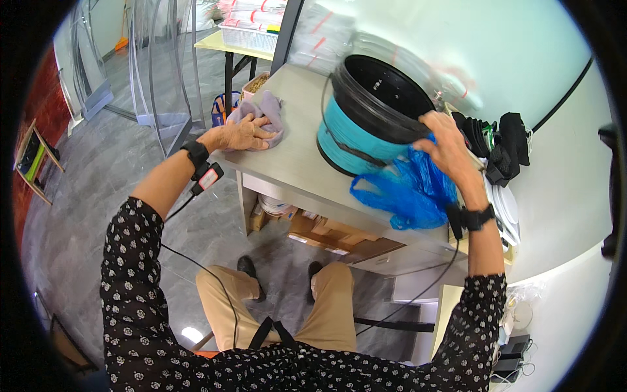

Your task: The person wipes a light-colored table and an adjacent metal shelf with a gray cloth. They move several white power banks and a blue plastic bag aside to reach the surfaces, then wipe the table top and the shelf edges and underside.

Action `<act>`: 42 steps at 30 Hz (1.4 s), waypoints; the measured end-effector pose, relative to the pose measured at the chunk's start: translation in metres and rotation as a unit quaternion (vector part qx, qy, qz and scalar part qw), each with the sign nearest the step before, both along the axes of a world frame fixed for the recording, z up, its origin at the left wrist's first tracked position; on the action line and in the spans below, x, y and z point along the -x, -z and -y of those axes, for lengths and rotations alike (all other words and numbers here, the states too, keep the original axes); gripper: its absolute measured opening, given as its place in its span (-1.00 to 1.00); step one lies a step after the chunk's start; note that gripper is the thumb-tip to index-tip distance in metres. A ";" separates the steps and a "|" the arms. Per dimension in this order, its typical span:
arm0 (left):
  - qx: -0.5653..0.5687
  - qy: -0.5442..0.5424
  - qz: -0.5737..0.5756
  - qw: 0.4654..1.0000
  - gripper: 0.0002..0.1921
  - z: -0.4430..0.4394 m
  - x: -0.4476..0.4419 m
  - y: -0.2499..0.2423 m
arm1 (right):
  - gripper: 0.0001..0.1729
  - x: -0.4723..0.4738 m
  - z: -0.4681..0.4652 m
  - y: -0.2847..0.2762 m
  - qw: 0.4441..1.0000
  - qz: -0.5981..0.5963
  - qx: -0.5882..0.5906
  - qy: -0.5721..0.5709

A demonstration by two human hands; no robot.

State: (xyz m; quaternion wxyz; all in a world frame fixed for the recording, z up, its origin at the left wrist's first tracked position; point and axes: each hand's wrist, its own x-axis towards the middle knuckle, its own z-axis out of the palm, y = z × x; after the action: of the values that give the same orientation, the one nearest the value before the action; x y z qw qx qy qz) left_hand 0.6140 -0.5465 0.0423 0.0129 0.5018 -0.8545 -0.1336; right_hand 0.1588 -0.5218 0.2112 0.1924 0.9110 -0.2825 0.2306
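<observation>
At the left end of a light wood-grain counter [303, 98], my left hand [247, 134] holds a crumpled grey-purple cloth [272, 110] down against the top, palm downward. My right hand [443, 142] grips the near right rim of a turquoise bucket [355, 127] with a black rim and black inside. The bucket leans, with its mouth towards the back right; no contents show inside. Its thin handle hangs down the left and front side. A blue plastic bag [416, 191] lies crumpled at the counter's front right, below my right hand and against the bucket.
Stacked clear plastic packs [323, 36] line the wall behind the bucket. Black items [509, 142] and white plates [504, 206] stand at the right. Cardboard boxes [323, 230] fill the shelf below. Clear strip curtains [156, 73] hang at the left; cables trail from both wrists.
</observation>
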 end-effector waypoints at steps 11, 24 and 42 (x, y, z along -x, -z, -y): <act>-0.012 0.133 -0.023 0.991 -0.50 0.130 0.127 -0.001 | -0.23 0.076 -0.047 0.075 0.955 0.204 0.047 0.211; 0.010 -0.017 0.000 1.000 -0.46 0.308 0.247 0.011 | -0.48 0.090 -0.026 0.193 0.942 0.171 -0.121 0.261; 0.113 -0.050 0.163 0.979 -0.45 0.259 -0.014 0.017 | -0.60 0.085 -0.020 0.199 0.943 0.100 -0.059 0.311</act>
State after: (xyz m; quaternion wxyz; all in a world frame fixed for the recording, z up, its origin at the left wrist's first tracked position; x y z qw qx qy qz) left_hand 0.6276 -0.8053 0.0254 -0.0634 0.5546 -0.8283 0.0482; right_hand 0.0741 -0.5016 0.0124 0.1709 0.7598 -0.5828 0.2322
